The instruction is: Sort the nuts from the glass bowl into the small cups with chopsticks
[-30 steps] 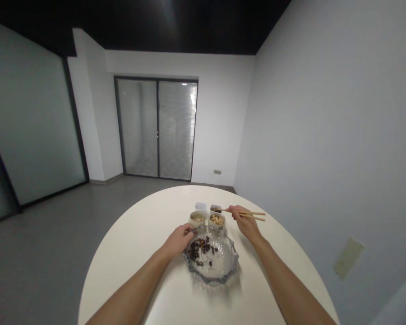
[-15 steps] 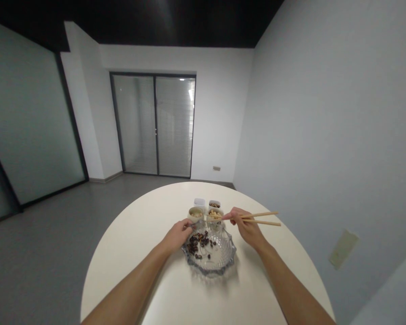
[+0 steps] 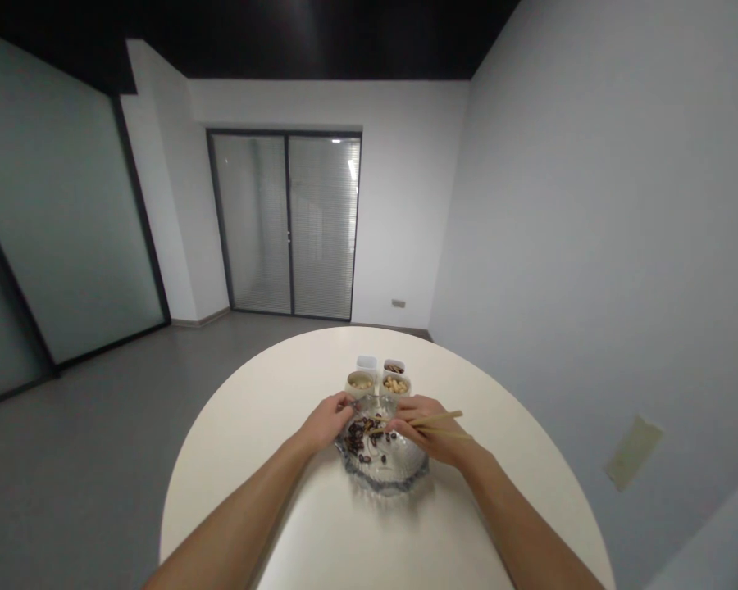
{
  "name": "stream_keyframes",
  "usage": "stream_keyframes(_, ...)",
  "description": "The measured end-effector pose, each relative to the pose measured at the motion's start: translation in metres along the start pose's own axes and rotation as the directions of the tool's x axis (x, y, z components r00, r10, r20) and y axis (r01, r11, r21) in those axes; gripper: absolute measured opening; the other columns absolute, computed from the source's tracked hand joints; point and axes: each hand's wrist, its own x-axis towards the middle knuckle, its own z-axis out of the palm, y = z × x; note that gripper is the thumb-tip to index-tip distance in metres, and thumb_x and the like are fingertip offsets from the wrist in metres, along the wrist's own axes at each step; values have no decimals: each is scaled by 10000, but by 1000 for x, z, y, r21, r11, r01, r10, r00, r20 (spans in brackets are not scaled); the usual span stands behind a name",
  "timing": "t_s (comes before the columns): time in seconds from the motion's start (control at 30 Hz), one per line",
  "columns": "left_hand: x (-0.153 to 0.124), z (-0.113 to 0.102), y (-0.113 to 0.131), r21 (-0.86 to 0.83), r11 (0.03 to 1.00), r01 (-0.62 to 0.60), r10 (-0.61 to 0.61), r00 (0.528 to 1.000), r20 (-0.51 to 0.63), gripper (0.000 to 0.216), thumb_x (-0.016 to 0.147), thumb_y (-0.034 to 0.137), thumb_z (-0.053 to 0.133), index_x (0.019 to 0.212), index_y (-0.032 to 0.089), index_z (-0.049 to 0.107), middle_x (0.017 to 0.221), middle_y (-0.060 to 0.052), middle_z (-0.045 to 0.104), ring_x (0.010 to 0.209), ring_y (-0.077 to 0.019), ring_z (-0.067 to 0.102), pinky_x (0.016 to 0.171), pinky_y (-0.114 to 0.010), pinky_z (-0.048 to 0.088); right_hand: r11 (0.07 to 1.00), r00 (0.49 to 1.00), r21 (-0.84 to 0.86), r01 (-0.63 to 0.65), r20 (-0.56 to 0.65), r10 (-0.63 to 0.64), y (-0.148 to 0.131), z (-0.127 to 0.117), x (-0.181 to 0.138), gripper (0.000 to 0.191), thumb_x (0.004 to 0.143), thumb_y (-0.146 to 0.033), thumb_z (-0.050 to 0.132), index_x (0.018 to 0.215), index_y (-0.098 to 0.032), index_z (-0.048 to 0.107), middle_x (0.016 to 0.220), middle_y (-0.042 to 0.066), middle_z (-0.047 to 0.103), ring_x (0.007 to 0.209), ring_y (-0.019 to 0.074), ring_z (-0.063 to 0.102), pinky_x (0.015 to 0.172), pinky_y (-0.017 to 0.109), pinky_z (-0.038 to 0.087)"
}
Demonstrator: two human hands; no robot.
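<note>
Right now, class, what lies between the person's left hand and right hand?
In the head view, the scalloped glass bowl lies between the left hand and the right hand, holding dark bean-like pieces, with the wooden chopsticks' tips over them.

Pale chopsticks [image 3: 444, 419] slant over a clear, scalloped glass bowl [image 3: 409, 469], glossy dark beans [image 3: 355, 434] clustered at its left

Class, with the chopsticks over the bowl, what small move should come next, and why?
Probably close the chopsticks on one of the dark beans: the tips, guided by the right hand, appear parted over them, and the left hand touches the glass bowl.
</note>
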Motion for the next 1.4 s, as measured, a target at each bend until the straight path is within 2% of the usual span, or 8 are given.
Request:
stream_keyframes(0.23, 0, 0, 1, -8, 1000, 2, -2, 1000, 3, 209, 739, 223, 455, 851, 152, 617, 833, -29, 647, 784, -177, 570, 719, -268, 418, 1000, 999, 14, -7, 38, 7, -1, 1, 1, 466, 1014, -446, 366, 822, -235, 733, 828, 33, 721, 757, 163, 632, 703, 251, 463)
stream_keyframes(0.63, -1, -1, 1, 33, 999, 2, -2, 1000, 1, 213, 743, 227, 450, 844, 152, 622, 812, -22, 640, 768, -173, 566, 709, -268, 411, 990, 996, 109, -92, 11, 91, -5, -3, 0, 449, 1013, -438, 372, 814, -224, 713, 710, 33, 674, 661, 174, 586, 622, 265, 424)
stream_keyframes(0.77, 0, 0, 0, 29, 1000, 0, 0, 1000, 6, 220, 749, 234, 450, 858, 150, 621, 825, -29, 648, 774, -179, 573, 718, -275, 415, 986, 993, 125, -107, -34, 112, 0, -8, -3, 457, 1011, -441, 376, 820, -221, 728, 698, 28, 650, 649, 165, 575, 616, 262, 410)
stream_keyframes(0.87, 0, 0, 0, 23, 1000, -3, 3, 1000, 12, 224, 745, 227, 448, 864, 150, 622, 842, -33, 653, 793, -183, 578, 732, -277, 417, 977, 983, 174, -121, -119, 143, 7, -12, -6, 441, 1003, -435, 405, 828, -210, 741, 684, 26, 629, 630, 156, 562, 607, 257, 405)
stream_keyframes(1.03, 1, 0, -4, 53, 999, 3, -4, 1000, 12, 235, 759, 242, 452, 877, 150, 634, 832, -28, 649, 779, -178, 567, 719, -273, 412, 957, 920, 215, -192, -301, 252, 27, -19, -5, 449, 988, -463, 421, 823, -204, 749, 631, 12, 566, 600, 156, 530, 582, 263, 398)
stream_keyframes(1.27, 3, 1, -9, 77, 997, 18, -19, 1000, 8, 238, 760, 237, 463, 891, 155, 644, 852, -31, 661, 790, -183, 573, 723, -278, 413, 914, 767, 245, -323, -498, 405, 58, -15, 10, 456, 979, -491, 422, 835, -195, 737, 623, 5, 570, 606, 168, 550, 608, 280, 424)
stream_keyframes(1.4, 1, 0, -7, 75, 997, 12, -13, 1000, 10, 223, 765, 235, 468, 880, 157, 642, 860, -31, 664, 812, -187, 575, 745, -280, 414, 915, 760, 193, -354, -511, 402, 71, -4, 15, 490, 978, -526, 388, 825, -209, 728, 640, 15, 594, 636, 188, 573, 641, 301, 445)
